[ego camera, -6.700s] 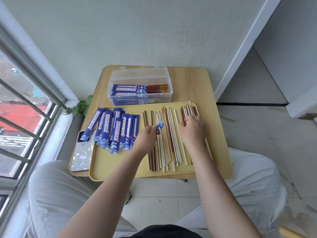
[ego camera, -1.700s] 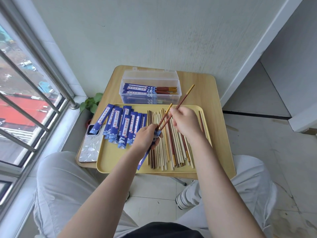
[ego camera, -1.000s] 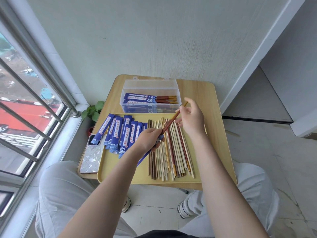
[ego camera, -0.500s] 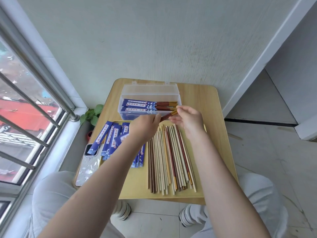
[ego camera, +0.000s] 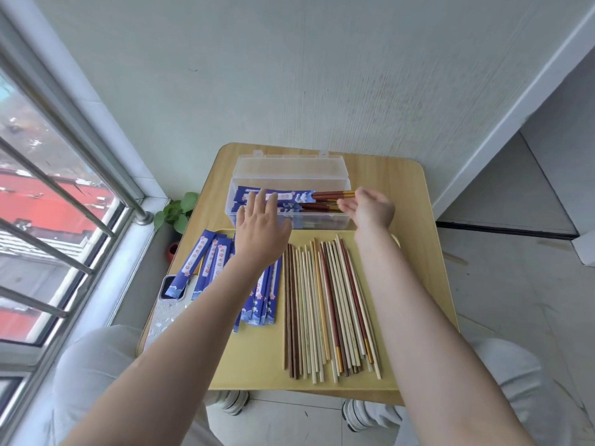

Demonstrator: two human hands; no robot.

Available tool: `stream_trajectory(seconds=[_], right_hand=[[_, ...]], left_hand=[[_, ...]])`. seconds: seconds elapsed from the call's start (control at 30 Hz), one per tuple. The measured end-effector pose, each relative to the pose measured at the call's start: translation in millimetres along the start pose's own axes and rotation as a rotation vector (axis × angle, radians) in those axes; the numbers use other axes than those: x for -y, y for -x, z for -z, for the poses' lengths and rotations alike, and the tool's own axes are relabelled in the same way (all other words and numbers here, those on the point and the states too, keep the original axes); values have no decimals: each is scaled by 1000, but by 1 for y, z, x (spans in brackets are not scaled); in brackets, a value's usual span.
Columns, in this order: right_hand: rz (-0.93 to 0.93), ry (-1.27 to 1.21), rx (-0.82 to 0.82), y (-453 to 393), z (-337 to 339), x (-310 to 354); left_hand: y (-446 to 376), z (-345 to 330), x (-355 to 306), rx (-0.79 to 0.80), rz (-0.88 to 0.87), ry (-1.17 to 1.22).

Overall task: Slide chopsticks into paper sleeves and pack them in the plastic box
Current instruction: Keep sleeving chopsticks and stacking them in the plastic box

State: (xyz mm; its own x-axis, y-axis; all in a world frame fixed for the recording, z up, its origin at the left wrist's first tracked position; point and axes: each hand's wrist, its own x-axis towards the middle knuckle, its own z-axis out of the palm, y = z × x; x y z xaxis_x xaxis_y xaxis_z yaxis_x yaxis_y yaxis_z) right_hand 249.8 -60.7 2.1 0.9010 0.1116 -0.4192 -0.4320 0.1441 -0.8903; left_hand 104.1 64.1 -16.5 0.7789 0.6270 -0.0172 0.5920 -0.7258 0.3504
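Person seated at a small table (ego camera: 402, 175), both hands reaching toward the far edge. Clear box (ego camera: 289, 169) is lying far-centre w/ sleeved pairs inside; top pair (ego camera: 299, 196) is running left-right, bare ends pointing right. Left hand (ego camera: 260, 230) is hovering flat, fingers spread, gripping nothing, over the box's near-left part. Right hand (ego camera: 370, 209) is sitting at the bare ends, fingers loosely curled, apparently holding nothing. Loose chopsticks (ego camera: 325, 304) are lying near-far on the tray (ego camera: 257, 365), nearer the right hand; empty sleeves (ego camera: 209, 262) are lying left, nearer the left hand.

Blue wave-patterned sleeves (ego camera: 222, 272), cream, brown and red chopsticks (ego camera: 325, 307), yellow tray (ego camera: 251, 365), clear box (ego camera: 289, 169).
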Motion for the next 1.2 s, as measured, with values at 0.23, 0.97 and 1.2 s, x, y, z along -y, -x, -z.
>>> stream_trajectory(seconds=[0.23,0.97,1.2], right_hand=[[125,432,78,0,-12,-4],[316,1285,632,73,9,-70],[310,1404,578,119,8,-107]], left_hand=[[-10,-1,7,53,-41,-123],[67,-10,20,37,251,38],[101,-25,31,70,327,-20]])
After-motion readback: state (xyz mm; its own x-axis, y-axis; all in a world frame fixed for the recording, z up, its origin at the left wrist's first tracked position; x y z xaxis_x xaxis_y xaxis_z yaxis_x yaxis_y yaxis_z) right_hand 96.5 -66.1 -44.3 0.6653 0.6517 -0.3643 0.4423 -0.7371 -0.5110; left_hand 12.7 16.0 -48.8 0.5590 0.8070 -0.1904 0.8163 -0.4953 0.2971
